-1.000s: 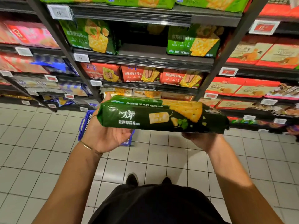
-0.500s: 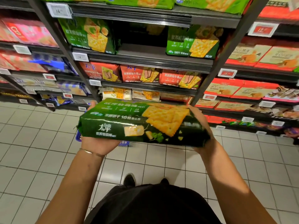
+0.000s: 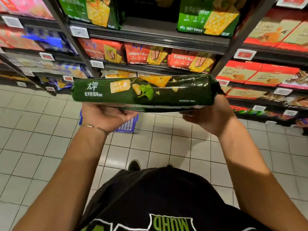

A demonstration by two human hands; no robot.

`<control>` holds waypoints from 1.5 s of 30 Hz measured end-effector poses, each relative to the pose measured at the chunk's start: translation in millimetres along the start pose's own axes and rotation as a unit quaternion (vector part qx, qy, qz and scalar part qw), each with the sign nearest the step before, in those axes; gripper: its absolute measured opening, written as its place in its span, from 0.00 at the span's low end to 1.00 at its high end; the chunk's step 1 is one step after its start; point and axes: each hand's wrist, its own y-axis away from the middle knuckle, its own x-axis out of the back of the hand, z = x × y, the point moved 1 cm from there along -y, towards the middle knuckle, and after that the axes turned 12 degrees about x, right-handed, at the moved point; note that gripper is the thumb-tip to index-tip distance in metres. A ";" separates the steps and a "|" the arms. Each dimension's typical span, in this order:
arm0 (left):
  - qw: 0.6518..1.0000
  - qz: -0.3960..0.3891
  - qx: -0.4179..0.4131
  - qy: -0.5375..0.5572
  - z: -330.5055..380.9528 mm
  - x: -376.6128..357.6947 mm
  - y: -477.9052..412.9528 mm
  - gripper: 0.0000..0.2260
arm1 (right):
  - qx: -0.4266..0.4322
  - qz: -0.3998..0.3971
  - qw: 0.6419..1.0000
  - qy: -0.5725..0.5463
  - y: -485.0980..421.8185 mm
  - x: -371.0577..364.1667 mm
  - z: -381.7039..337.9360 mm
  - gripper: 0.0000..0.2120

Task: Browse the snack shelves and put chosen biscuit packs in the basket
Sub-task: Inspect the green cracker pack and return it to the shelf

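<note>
A long dark green biscuit pack (image 3: 145, 93) lies level in front of me, its narrow side with white lettering turned my way. My left hand (image 3: 106, 116) holds its left end from underneath, fingers curled up behind it. At the right end my right hand (image 3: 208, 116) grips the pack from below. A blue plastic basket (image 3: 128, 125) stands on the floor beneath the pack, mostly hidden by my left hand.
Dark metal shelves (image 3: 158, 33) rise straight ahead with green packs (image 3: 208, 19) on top, orange-red packs (image 3: 148, 54) below. Red boxes (image 3: 260, 75) fill the shelves at right, blue and pink packs at left. Pale floor tiles (image 3: 33, 139) spread below; one shoe (image 3: 134, 165) shows.
The pack has rolled so its broad cracker face turned away and its narrow side faces me. It shifted right and both hands slid underneath it.
</note>
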 end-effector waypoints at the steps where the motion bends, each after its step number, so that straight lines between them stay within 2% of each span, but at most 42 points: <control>1: 1.000 -0.022 0.006 0.009 -0.8 1.1 -2.1 0.23 | 0.001 0.019 1.000 0.025 -4.0 2.7 -0.3 0.27; 6: 0.998 -0.021 0.045 0.027 0.4 6.2 -2.4 0.28 | -0.013 0.021 0.999 0.043 -3.1 6.9 -1.5 0.30; 12: 0.999 0.010 0.041 0.008 0.9 4.0 2.2 0.26 | 0.041 0.038 0.997 0.048 -5.0 15.7 5.4 0.27; 15: 0.999 0.027 0.039 -0.013 1.8 2.1 2.7 0.26 | 0.040 0.054 0.996 0.058 -7.5 16.5 8.3 0.27; 24: 0.984 0.066 0.054 -0.159 1.0 -18.2 13.1 0.23 | -0.045 0.167 0.984 -0.049 -17.0 15.1 25.7 0.19; 27: 0.973 0.092 0.048 -0.207 -2.2 -25.0 15.1 0.25 | -0.065 0.175 0.980 -0.067 -16.3 18.5 30.0 0.17; 31: 0.959 0.099 0.049 -0.261 -4.2 -28.3 19.7 0.30 | -0.071 0.177 0.979 -0.076 -17.0 22.6 32.7 0.19; 37: 0.949 0.112 0.034 -0.291 -0.1 -25.8 19.1 0.27 | -0.057 0.162 0.984 -0.043 -17.4 24.5 31.6 0.22; 40: 0.952 0.120 0.034 -0.278 3.2 -23.1 16.0 0.27 | -0.031 0.181 0.982 -0.040 -17.8 23.9 30.4 0.26; 45: 0.957 0.111 0.045 -0.264 7.6 -13.1 9.6 0.24 | -0.003 0.214 0.977 -0.003 -23.4 20.0 26.2 0.22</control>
